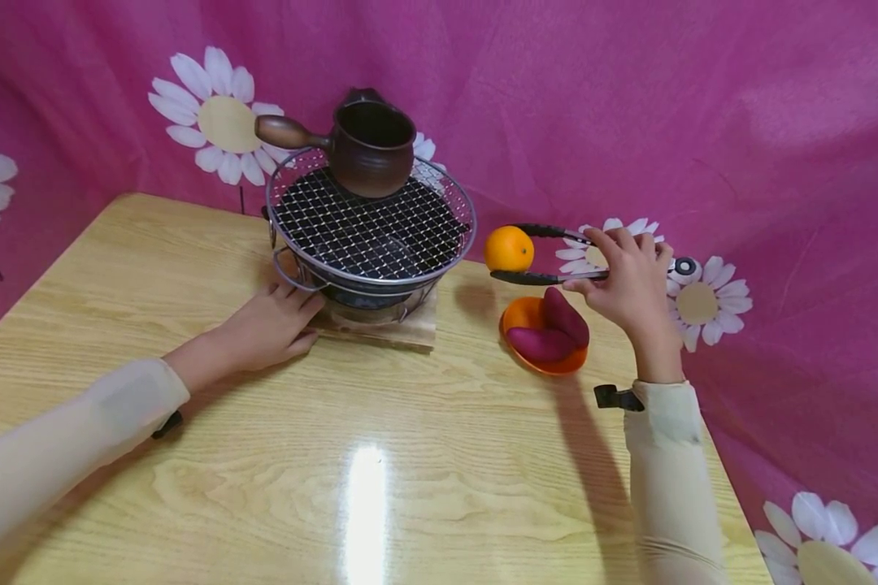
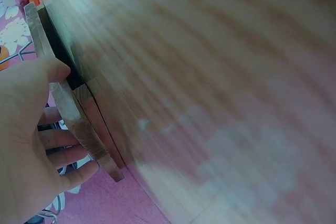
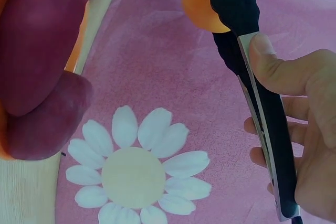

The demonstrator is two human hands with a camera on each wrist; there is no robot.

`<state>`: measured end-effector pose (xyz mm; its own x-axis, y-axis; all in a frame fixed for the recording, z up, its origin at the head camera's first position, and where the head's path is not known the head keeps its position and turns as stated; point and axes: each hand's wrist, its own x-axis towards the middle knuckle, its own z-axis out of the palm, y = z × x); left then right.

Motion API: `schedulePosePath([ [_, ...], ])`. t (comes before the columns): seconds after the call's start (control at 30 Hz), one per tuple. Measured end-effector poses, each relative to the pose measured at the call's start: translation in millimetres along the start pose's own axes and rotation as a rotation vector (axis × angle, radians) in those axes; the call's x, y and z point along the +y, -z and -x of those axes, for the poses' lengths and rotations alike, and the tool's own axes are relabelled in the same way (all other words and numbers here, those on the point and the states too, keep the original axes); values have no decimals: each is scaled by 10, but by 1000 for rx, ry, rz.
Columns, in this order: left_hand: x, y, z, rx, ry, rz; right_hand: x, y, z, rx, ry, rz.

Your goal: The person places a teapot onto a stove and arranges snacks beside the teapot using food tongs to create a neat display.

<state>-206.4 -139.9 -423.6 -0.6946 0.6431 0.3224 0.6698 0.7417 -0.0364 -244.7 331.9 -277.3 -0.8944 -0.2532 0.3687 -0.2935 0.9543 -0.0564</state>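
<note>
My right hand (image 1: 629, 280) holds black-and-silver tongs (image 1: 534, 278), which clasp an orange (image 1: 509, 249) above the table. Just below, an orange bowl (image 1: 549, 370) contains two purple sweet potatoes (image 1: 544, 344); these loom large at the left of the right wrist view. My left hand (image 1: 272, 325) grips the near-left corner of a wooden board (image 2: 79, 119), thumb along the front edge, fingers on the other side. On that board stands a round grill (image 1: 380, 244) with a wire mesh top. A dark brown side-handled pot (image 1: 371, 158) rests toward the back of the mesh.
The light wooden table (image 1: 263, 487) ends close behind the grill and to the right of the bowl. A pink cloth (image 1: 593, 106) with white daisies hangs behind it. One wire loop handle (image 1: 293, 272) juts from the grill above my left fingers.
</note>
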Motion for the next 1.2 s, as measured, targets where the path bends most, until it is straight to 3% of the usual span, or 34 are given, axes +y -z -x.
schedulePosePath([
  [0.53,-3,-27,0,23,-5,-4,-71,0,-36,52,-61,-85],
  [0.9,18,-37,-13,32,-6,6,-119,70,-53,197,-79,-169],
  [1.2,3,-14,15,52,-12,9,-222,101,-128,317,-38,-222],
])
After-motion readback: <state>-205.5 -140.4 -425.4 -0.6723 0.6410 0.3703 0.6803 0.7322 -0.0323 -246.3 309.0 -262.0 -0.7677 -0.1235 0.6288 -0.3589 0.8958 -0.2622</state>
